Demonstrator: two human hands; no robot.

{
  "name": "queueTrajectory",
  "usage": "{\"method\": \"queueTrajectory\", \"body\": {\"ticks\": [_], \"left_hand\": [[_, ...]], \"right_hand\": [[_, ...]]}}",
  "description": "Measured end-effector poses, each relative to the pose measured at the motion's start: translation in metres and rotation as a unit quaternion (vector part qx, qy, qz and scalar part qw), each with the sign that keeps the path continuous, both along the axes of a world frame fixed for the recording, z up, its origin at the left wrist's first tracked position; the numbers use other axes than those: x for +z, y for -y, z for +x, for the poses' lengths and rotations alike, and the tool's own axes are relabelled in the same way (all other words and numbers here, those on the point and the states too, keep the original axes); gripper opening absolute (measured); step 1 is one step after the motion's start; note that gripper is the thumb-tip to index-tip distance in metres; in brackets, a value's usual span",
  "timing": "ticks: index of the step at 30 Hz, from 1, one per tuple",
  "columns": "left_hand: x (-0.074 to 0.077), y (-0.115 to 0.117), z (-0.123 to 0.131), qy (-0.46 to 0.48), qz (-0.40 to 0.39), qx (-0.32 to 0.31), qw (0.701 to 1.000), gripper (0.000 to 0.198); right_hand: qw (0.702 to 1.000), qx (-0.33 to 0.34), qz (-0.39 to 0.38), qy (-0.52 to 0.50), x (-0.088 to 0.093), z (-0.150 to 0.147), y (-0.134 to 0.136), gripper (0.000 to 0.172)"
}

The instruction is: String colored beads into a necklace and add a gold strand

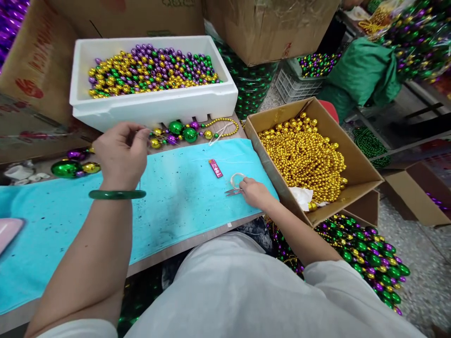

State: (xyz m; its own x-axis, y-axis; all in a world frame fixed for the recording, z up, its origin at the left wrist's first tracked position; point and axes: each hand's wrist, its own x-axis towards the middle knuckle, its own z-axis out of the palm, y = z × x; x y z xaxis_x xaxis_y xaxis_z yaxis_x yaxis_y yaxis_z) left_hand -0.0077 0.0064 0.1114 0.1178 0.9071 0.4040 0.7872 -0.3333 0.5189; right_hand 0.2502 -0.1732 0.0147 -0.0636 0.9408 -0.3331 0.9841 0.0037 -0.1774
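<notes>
Left hand [121,152], nine o'clock, pinches apparently thin, pale thread [140,180], presumably limp; right hand [254,191], four o'clock, grips small silver metal scissors [232,192], likely light, stiff, best held by the handles.

Even, moderately bright indoor light, slightly soft picture
Small highlights dot the shiny beads [190,134]; shadows on the blue cloth [176,202] are faint, the space under the table [158,258] is dark, and wide-angle distortion stretches the edges.
</notes>
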Motion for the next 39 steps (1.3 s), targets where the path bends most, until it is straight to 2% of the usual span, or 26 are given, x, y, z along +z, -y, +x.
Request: {"method": "queueTrajectory", "body": {"ticks": [2, 4, 8, 13, 15, 19, 23, 26, 28, 32, 35, 39], "left_hand": [[-0.008, 0.005, 0.008, -0.004, -0.004, -0.026, 1.000, 0.032], [-0.016, 0.010, 0.018, -0.050, -0.025, -0.058, 0.997, 0.029], [-0.035, 0.013, 0.029, -0.190, -0.080, -0.069, 0.976, 0.028], [-0.065, 0.013, 0.030, -0.262, -0.158, -0.090, 0.948, 0.030], [-0.074, 0.015, 0.031, -0.275, -0.173, -0.104, 0.940, 0.031], [-0.086, 0.023, 0.036, -0.311, -0.167, -0.138, 0.925, 0.034], [-0.092, 0.033, 0.042, -0.373, -0.133, -0.212, 0.893, 0.033], [-0.090, 0.043, 0.048, -0.410, -0.107, -0.265, 0.866, 0.029], [-0.087, 0.051, 0.053, -0.412, -0.085, -0.290, 0.860, 0.027], [-0.085, 0.061, 0.073, -0.376, -0.056, -0.326, 0.865, 0.026], [-0.090, 0.066, 0.090, -0.347, -0.060, -0.361, 0.863, 0.026], [-0.093, 0.073, 0.095, -0.332, -0.077, -0.326, 0.882, 0.027]], "right_hand": [[1.000, 0.006, -0.005, -0.015, 0.001, 0.002, 0.000, 0.026], [1.000, -0.003, 0.006, -0.028, 0.004, 0.005, -0.001, 0.025], [0.993, -0.078, 0.083, -0.010, 0.009, 0.017, -0.003, 0.029], [0.973, -0.144, 0.172, 0.049, 0.012, 0.039, -0.008, 0.044], [0.970, -0.158, 0.165, 0.084, 0.010, 0.048, -0.013, 0.049], [0.971, -0.175, 0.115, 0.120, 0.007, 0.058, -0.023, 0.038], [0.976, -0.166, 0.101, 0.097, 0.011, 0.059, -0.018, 0.035], [0.980, -0.163, 0.087, 0.074, 0.017, 0.060, -0.005, 0.032], [0.978, -0.176, 0.096, 0.063, 0.021, 0.061, 0.004, 0.031], [0.971, -0.197, 0.128, 0.048, 0.025, 0.062, 0.010, 0.035], [0.972, -0.180, 0.143, 0.043, 0.022, 0.061, 0.010, 0.035], [0.969, -0.110, 0.223, 0.018, 0.013, 0.050, 0.002, 0.036]]}}
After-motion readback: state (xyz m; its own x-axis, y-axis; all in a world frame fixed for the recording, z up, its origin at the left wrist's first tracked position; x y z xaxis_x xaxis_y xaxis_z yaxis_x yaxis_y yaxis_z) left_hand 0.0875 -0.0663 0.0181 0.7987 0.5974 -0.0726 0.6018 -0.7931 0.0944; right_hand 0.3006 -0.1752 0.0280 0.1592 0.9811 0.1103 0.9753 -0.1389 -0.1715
